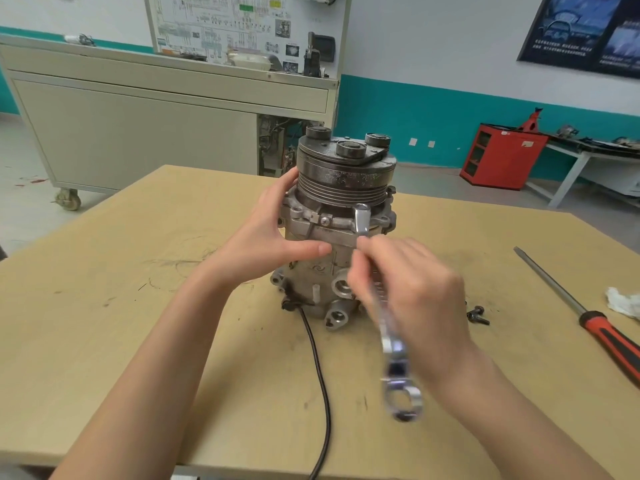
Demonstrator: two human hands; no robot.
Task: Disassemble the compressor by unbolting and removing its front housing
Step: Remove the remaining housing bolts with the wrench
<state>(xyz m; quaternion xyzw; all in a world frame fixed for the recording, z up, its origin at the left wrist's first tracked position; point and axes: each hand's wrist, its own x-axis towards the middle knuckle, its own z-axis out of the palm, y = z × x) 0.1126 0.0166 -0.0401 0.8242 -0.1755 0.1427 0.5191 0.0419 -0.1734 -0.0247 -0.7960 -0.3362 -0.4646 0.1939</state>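
On desk (pixel 138 341), left hand (pixel 273 233) grips compressor (pixel 341 188); right hand (pixel 412 289) grips wrench (pixel 394 358) at front housing (pixel 311 221). Some loose bolts (pixel 478 315) right of compressor; housing not yet off, unbolting probably unfinished.

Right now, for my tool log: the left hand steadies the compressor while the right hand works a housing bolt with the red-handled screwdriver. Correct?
Not quite. The head view shows the right hand holding a wrench, its head up at the housing; the red-handled screwdriver lies on the table. The left hand does steady the compressor.
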